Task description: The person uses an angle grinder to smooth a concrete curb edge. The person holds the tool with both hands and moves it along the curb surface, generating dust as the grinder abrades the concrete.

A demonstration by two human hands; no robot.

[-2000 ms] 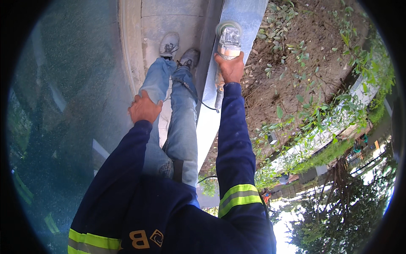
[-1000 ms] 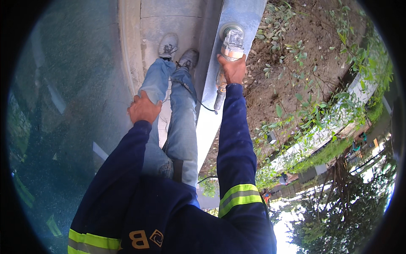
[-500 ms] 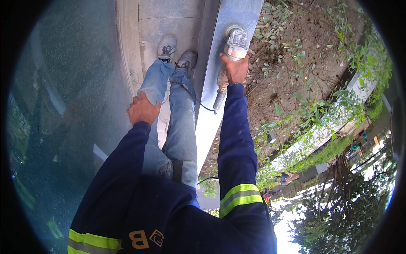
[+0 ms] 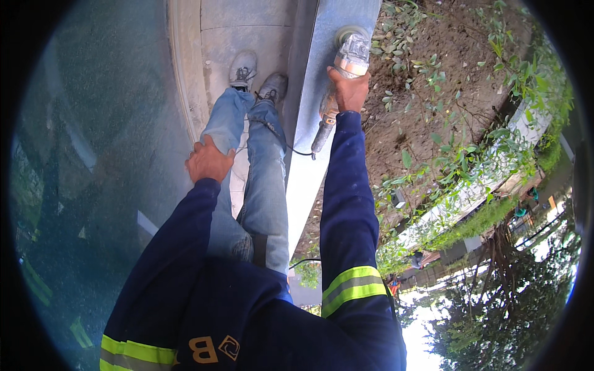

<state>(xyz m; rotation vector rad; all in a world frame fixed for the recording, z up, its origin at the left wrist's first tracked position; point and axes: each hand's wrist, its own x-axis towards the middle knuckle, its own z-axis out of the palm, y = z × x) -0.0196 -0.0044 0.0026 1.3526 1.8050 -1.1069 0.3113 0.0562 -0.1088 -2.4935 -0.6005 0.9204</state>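
Observation:
My right hand (image 4: pixel 350 91) is wrapped round the body of a dusty orange-and-grey angle grinder (image 4: pixel 353 62). The grinder's round disc (image 4: pixel 351 33) lies against the top of a long, smooth grey ledge (image 4: pixel 315 74), near its far end. From the tool's tail a black cord (image 4: pixel 299 151) runs left toward my legs. My left hand (image 4: pixel 210 162) rests on my left knee, fingers apart and holding no tool. Part of those fingers is hidden where they bend over the blue jeans (image 4: pixel 265 179).
A dark glass pane (image 4: pixel 111 123) fills the left side, with a pale frame (image 4: pixel 179 68) along it. My dusty shoes (image 4: pixel 244 69) stand on a narrow paved strip (image 4: pixel 247 31). Right of the ledge is a soil bed (image 4: pixel 445 80) with leafy plants (image 4: pixel 458 164).
My right hand has moved the grinder slightly right and away from me along the ledge, and its tail has shifted with it. My left hand stays on the knee.

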